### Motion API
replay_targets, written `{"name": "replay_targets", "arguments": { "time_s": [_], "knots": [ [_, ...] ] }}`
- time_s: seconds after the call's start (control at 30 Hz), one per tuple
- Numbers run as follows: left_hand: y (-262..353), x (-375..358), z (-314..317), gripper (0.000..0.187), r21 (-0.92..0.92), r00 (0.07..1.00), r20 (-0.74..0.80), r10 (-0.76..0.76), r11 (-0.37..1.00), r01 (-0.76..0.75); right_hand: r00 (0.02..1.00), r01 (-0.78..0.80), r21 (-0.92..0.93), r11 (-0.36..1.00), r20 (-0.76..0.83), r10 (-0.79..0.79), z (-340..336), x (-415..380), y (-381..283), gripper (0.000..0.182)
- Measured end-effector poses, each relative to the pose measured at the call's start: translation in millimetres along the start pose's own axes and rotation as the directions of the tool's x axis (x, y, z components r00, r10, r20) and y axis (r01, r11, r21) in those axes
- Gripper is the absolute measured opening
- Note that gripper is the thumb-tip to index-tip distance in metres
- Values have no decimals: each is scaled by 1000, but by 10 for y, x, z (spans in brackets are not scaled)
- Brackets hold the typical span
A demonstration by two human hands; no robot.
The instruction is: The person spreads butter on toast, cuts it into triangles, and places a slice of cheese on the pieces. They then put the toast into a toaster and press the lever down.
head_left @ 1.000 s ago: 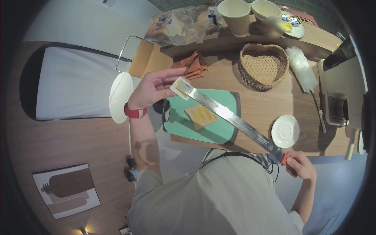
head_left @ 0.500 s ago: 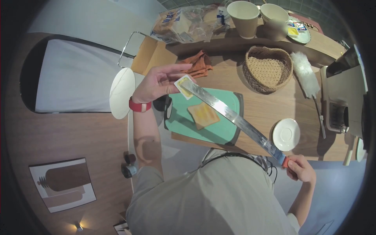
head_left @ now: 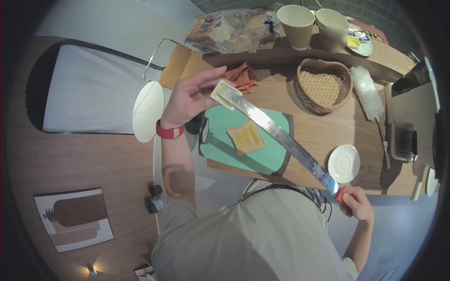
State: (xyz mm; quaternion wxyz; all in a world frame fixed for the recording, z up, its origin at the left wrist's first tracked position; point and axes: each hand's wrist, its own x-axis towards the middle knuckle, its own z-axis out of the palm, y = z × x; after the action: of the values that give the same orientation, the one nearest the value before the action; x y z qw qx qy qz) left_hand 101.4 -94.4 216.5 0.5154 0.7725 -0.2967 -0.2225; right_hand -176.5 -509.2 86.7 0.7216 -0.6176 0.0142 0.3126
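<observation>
My left hand [head_left: 190, 99] pinches a small white butter tub [head_left: 218, 95] with yellow spread inside, held up over the far left corner of the green cutting board [head_left: 218, 145]. A long serrated bread knife [head_left: 281, 139] runs diagonally across the view, its tip in the tub. Down at the right, my right hand [head_left: 356, 203] is closed around the knife's red handle [head_left: 341, 194]. Below the blade a slice of toast [head_left: 246, 138] lies on the board, with yellow spread on its upper face.
Behind the board lies a crumpled orange cloth [head_left: 243, 77]. A wicker basket [head_left: 302, 86], a white duster [head_left: 367, 93] and a saucer [head_left: 343, 163] sit to the right. Bagged bread [head_left: 213, 30], paper cups [head_left: 295, 28] and a plate of butter tubs [head_left: 366, 48] stand on the raised shelf.
The tub has tilted and shifted slightly in my left hand, with the knife tip still in it. My right hand has moved a little left. The toast stays on the board.
</observation>
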Motion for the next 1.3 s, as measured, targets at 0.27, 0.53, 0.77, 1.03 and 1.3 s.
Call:
{"name": "replay_targets", "arguments": {
  "time_s": [0.27, 0.53, 0.77, 1.03, 1.3],
  "knots": [
    [83, -31, 97, 59, 67, 982, -133, 134, 990, -126, 999, -28, -15, 999, 17, 29, 43, -6, -127, 46],
    [80, -69, 26, 57, 102, 993, -94, 75, 993, -65, 990, 93, -123, 988, -93, -104, 14, 8, -64, 44],
    [-149, -58, -141, 49, -162, 994, 88, 59, 986, -44, 983, 132, -258, 957, -87, -159, 1, -12, -150, 44],
    [-154, -25, -128, 47, -145, 993, 93, 70, 988, -56, 990, 102, -265, 959, -67, -124, -8, -39, -122, 46],
    [-91, -20, -118, 47, -93, 988, 152, 34, 995, -20, 997, 74, -179, 981, 0, -76, 22, -18, -109, 46]
  ]
}}
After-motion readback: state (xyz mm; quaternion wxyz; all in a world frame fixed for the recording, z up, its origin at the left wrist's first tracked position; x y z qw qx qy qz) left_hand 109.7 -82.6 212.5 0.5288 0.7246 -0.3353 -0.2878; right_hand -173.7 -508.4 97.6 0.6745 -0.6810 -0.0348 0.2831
